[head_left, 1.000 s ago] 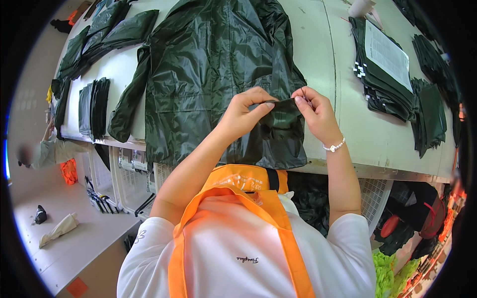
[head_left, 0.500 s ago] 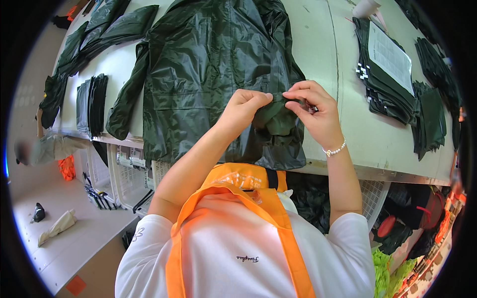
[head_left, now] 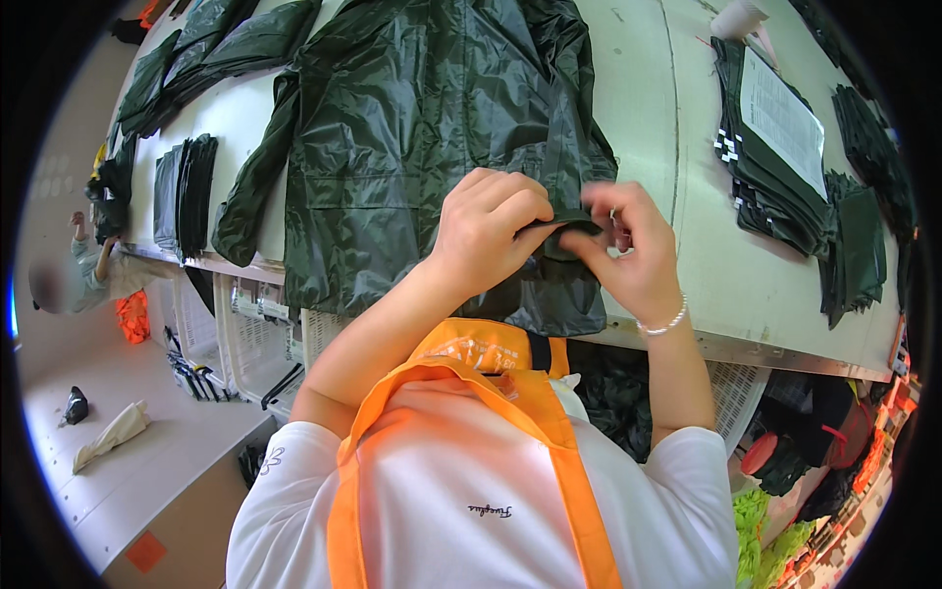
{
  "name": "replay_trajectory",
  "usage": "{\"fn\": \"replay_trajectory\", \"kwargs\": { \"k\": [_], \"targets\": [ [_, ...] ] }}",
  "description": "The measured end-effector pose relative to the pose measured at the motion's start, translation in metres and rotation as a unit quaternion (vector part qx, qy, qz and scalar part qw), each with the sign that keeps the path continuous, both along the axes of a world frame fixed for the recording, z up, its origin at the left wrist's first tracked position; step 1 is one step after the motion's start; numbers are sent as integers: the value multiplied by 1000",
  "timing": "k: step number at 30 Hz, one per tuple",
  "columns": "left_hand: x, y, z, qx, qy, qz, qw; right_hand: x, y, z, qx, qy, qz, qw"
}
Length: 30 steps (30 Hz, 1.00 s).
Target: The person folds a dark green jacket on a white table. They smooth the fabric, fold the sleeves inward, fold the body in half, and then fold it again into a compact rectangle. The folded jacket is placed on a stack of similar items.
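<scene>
A dark green, shiny rain jacket (head_left: 383,177) lies spread on the worktable, one sleeve stretched out on its left. The other sleeve's cuff is lifted toward me at the jacket's right side. My left hand (head_left: 491,231) is closed on the edge of this cuff, thumb pointing right along the hem. Opposite it, my right hand (head_left: 633,255) curls at the cuff, its thumb against the fabric. The right fingertips are smeared by motion, and whether anything else lies in that palm cannot be made out.
Folded dark garments with a paper sheet (head_left: 780,118) on top lie right on the pale table (head_left: 638,108). A narrow dark stack (head_left: 184,196) and more garments (head_left: 211,59) are at left. White crates (head_left: 245,344) stand below the edge. A person (head_left: 88,280) is at far left.
My left hand has turned and shifted down, its knuckles now covering more of the cuff. My right hand has lowered slightly and turned. The person at far left has raised a hand.
</scene>
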<state>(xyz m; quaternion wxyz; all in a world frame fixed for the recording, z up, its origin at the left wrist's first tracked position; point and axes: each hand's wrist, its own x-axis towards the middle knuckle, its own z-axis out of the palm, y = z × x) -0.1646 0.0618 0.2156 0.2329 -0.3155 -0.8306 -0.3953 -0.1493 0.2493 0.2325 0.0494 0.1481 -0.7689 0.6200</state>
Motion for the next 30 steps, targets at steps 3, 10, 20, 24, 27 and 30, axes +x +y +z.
{"fn": "replay_trajectory", "kwargs": {
  "k": [3,10,20,24,27,30],
  "targets": [
    [-2,-3,2,-23,50,-16,998,-3,13,0,-8,-88,18,996],
    [-4,-1,9,-68,111,-28,991,-10,30,10,77,-146,120,979],
    [-1,-2,10,-77,117,-21,990,-17,23,12,103,-126,137,977],
    [-2,-2,8,-70,115,-12,991,-16,25,0,57,-118,112,985],
    [-4,-3,7,-40,83,3,996,-17,31,-19,9,-133,49,990],
    [-21,-9,-20,47,-13,50,998,-31,76,-54,90,-144,-88,982]
  ]
}}
